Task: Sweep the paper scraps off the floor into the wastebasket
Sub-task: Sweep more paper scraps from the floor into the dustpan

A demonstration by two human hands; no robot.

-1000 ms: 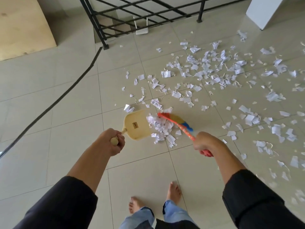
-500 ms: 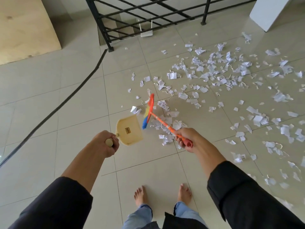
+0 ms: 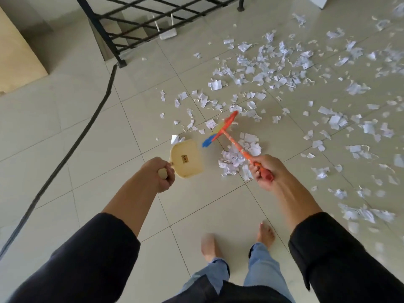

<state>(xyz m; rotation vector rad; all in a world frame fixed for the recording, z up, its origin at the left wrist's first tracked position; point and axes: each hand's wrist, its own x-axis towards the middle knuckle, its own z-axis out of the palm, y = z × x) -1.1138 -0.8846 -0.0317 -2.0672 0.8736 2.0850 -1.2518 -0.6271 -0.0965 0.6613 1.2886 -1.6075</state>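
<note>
White paper scraps (image 3: 273, 68) lie scattered over the tiled floor, thickest at the upper right. A small heap of scraps (image 3: 231, 160) sits just right of the cream dustpan (image 3: 187, 158). My left hand (image 3: 157, 173) grips the dustpan's handle; the pan looks empty. My right hand (image 3: 265, 170) grips the red end of an orange hand broom (image 3: 229, 133), whose blue and yellow bristles hang lifted above the floor, beyond the pan. No wastebasket is in view.
A black metal railing (image 3: 131, 25) guards a stairwell at the top. A black cable (image 3: 72, 149) runs diagonally across the left tiles. A wooden panel (image 3: 19, 53) stands at the far left. My bare feet (image 3: 265, 234) are at the bottom.
The broom rose off the heap beside the pan and swung up and away. The dustpan lifted slightly and shows no scraps now. The view shifted a little to the left.
</note>
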